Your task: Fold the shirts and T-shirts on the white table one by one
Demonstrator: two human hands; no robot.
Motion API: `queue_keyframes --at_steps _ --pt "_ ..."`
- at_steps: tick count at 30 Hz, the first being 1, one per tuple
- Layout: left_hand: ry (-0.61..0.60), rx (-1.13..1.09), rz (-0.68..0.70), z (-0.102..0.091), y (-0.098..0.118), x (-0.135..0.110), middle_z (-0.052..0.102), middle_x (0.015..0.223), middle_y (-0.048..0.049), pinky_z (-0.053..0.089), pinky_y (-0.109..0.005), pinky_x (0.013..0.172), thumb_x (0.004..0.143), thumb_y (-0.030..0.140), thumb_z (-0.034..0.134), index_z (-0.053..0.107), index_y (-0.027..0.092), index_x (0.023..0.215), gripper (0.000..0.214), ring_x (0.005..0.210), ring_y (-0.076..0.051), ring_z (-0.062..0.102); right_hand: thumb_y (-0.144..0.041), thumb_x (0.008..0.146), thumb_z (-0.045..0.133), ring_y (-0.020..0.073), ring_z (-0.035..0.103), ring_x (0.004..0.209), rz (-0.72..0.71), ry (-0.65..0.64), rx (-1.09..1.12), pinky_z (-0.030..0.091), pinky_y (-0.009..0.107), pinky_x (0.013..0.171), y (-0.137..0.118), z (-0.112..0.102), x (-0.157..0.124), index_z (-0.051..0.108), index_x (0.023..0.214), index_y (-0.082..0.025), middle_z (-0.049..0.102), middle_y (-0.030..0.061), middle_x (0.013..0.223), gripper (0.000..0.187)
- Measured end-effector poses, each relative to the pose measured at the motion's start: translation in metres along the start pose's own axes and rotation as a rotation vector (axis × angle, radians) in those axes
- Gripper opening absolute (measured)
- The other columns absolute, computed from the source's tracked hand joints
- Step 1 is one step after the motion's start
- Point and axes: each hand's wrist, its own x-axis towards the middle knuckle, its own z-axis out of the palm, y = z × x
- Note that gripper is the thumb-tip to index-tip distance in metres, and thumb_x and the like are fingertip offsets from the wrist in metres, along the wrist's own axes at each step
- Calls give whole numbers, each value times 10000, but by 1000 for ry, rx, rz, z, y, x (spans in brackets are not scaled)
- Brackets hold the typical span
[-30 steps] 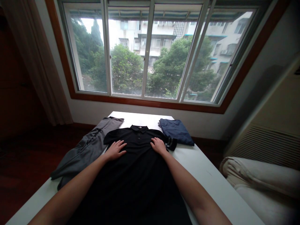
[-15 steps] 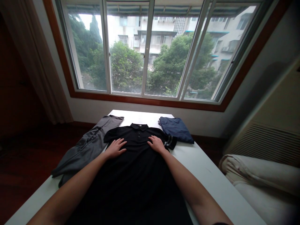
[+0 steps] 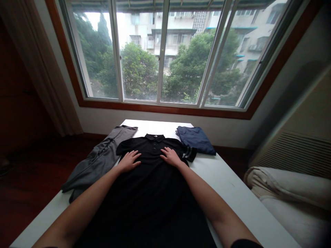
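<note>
A black polo shirt [image 3: 152,186] lies spread out on a white table [image 3: 222,186], its buttoned collar toward the window. On the left of its chest my left hand [image 3: 128,161] rests flat with fingers apart. My right hand [image 3: 171,156] lies likewise on the right side of the chest, fingers stretched toward the button placket. Neither hand grips the cloth. The shirt's right-hand sleeve, with pale stripes, shows beyond my right wrist. The lower part of the shirt runs down between my forearms to the bottom of the view.
Grey trousers [image 3: 98,158] lie along the table's left edge, partly hanging over it. A folded dark blue garment [image 3: 196,139] sits at the far right corner. Beyond the table is a wide window [image 3: 160,62]. Rolled pale bedding [image 3: 289,186] stands at the right.
My right hand has slid slightly left across the chest, toward the placket. The left hand stays nearly in place. The camera view has shifted a little.
</note>
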Motion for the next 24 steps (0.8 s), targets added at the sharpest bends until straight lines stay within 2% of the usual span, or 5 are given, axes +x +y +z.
queue_keyframes --at_steps 5,12,18,21,24 --pt "-10 45 -136 2 -13 15 247 1728 -64 212 -463 1257 1021 686 357 377 296 1635 727 1590 -321 213 -623 1050 419 314 240 1570 231 17 -49 189 490 1248 23 -5 0 423 1610 -264 308 123 1694 665" --pt "8 71 -256 5 -12 34 266 1717 -121 249 -505 1234 1004 703 362 373 244 1635 781 1574 -356 236 -654 1030 451 288 210 1580 103 18 -11 141 485 1260 17 -2 -1 435 1598 -302 308 97 1697 667" --pt "195 102 -187 -5 13 40 531 1539 -124 367 -407 1167 1002 508 514 591 229 1461 543 1433 -301 448 -621 1015 507 301 347 1515 134 58 -12 247 467 1226 14 -3 8 500 1552 -273 414 128 1635 641" --pt "272 128 -107 -15 20 51 543 1515 -120 342 -413 1186 981 446 556 626 228 1417 492 1418 -302 448 -594 997 552 307 441 1447 165 92 -26 337 432 1180 13 -5 15 552 1504 -256 484 138 1577 609" --pt "357 159 -169 -26 9 64 533 1515 -133 307 -459 1202 972 416 546 634 223 1390 469 1416 -325 436 -580 998 552 309 487 1403 175 120 -21 400 411 1132 16 -9 21 574 1477 -257 517 134 1544 578"
